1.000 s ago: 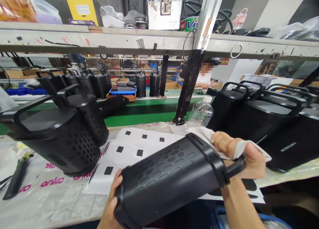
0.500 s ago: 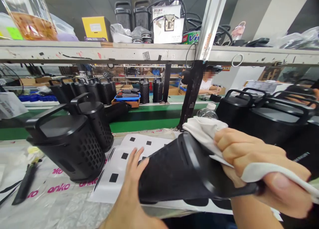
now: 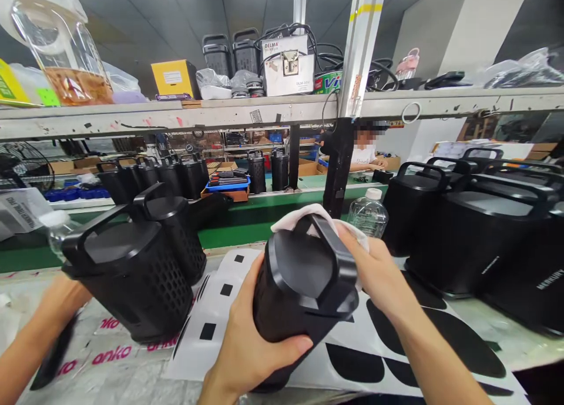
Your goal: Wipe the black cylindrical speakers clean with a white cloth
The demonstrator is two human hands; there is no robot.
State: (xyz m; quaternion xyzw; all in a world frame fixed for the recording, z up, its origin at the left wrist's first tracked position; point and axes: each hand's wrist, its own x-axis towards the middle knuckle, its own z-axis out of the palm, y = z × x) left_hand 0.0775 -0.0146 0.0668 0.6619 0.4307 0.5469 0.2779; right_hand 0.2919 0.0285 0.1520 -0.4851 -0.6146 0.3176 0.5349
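A black housing with a carry handle [image 3: 299, 264] stands tilted in front of me, its lid and handle facing me. My left hand [image 3: 255, 334] is wrapped round its near left side, thumb across the front. Behind the handle, my right hand [image 3: 368, 258] presses a white cloth [image 3: 293, 217] against the housing's far upper side; its fingertips are hidden. Beneath lies a white sheet with black cut shapes [image 3: 356, 361]. To the left stand two similar black housings, a nearer one with a honeycomb grille [image 3: 132, 275] and one behind it [image 3: 180, 234].
Another person's forearm [image 3: 48, 317] reaches in at the left, beside a dark tool [image 3: 55, 352]. Several black handled units [image 3: 480, 228] crowd the right. A clear bottle [image 3: 368, 214] stands behind my right hand. A post [image 3: 339, 170] and an overhead shelf [image 3: 220, 112] lie ahead.
The housing has swung from lying sideways to more upright, handle up. My right hand with the cloth has moved left, round behind the handle. Another person's arm has entered at the left.
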